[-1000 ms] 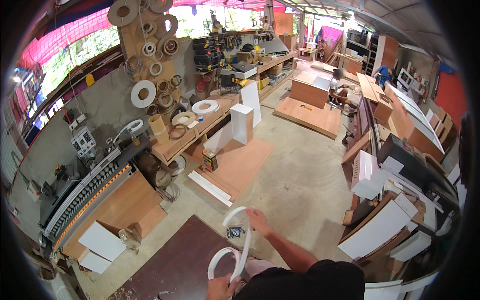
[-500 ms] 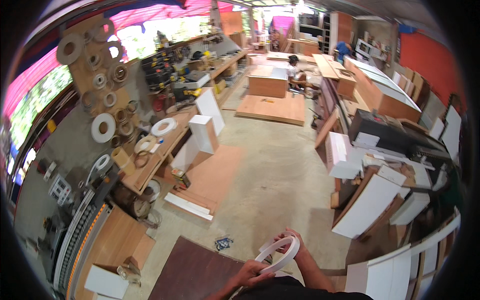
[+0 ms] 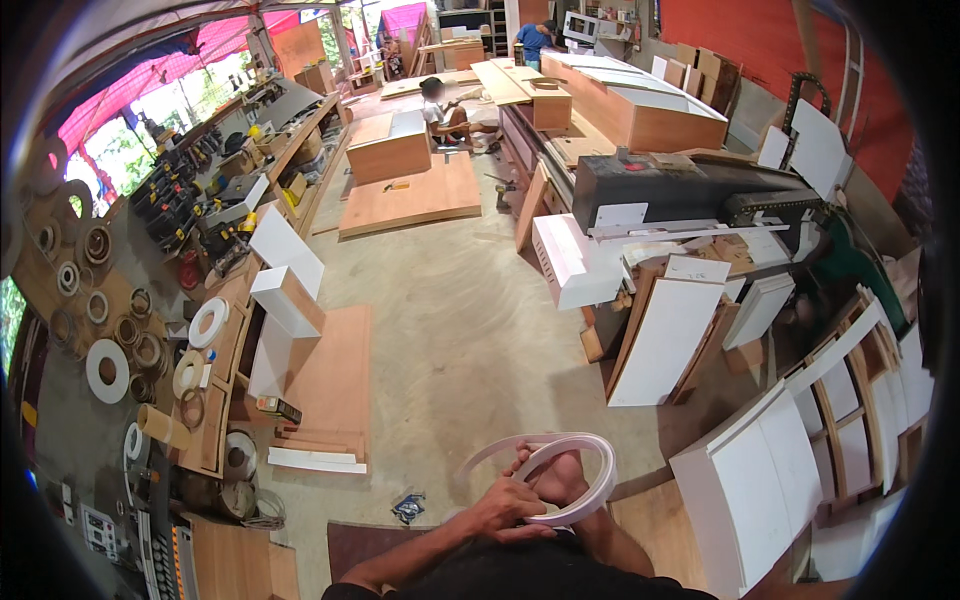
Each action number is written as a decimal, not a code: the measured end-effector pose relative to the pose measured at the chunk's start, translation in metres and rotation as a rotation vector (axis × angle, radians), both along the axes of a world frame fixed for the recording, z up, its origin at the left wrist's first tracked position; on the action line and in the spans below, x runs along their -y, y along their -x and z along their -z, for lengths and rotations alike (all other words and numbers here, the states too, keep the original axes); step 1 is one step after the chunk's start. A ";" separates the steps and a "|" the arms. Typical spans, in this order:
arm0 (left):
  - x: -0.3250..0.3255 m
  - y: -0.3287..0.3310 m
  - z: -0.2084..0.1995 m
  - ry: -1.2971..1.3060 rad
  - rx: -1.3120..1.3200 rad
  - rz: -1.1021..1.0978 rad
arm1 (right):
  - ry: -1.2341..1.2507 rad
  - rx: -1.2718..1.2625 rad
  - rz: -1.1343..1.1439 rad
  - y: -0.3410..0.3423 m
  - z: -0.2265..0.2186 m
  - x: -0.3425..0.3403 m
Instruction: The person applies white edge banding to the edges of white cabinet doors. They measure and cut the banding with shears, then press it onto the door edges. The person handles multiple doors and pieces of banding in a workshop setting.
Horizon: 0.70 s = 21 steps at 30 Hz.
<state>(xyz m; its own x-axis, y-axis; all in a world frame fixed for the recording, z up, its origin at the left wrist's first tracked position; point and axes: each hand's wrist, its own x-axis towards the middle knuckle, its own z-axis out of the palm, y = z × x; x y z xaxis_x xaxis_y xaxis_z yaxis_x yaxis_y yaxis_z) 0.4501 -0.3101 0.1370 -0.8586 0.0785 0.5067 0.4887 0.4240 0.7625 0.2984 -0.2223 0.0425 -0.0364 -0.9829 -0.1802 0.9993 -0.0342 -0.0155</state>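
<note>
A coil of white edge banding (image 3: 603, 472) is held in front of my body at the bottom middle. My left hand (image 3: 498, 508) is closed on the coil's lower left side, its fingers bunched near the opening. My right hand (image 3: 560, 480) shows through the ring and grips the band from the far side; part of its fingers is hidden. A loose length of the band curves out to the left beyond both hands. Below them, a dark brown panel (image 3: 350, 550) lies on the floor, partly covered by my left forearm.
White panels (image 3: 665, 340) lean at the right, with a curved white cabinet piece (image 3: 745, 480) nearer. On the left, a workbench (image 3: 215, 430) carries several rolls. A small blue-and-white packet (image 3: 408, 507) lies on the floor. Farther off, one person (image 3: 435, 105) sits low and another (image 3: 537, 40) stands bent.
My view has swung to the right. My left hand has moved up along the coil toward my right hand, and a loose length of band now arcs out to the left.
</note>
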 end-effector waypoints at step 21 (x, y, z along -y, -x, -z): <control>0.015 -0.059 0.026 -0.724 0.886 0.460 | -0.725 -1.243 1.107 -0.095 -0.051 -0.039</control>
<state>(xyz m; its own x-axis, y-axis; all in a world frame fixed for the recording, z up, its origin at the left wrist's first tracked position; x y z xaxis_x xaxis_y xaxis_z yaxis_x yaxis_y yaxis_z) 0.5094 -0.3254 0.1110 -0.8945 0.4077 -0.1833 -0.3241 -0.3092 0.8941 0.3937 -0.1837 0.0938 -0.9790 -0.1614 0.1248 -0.0819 -0.2492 -0.9650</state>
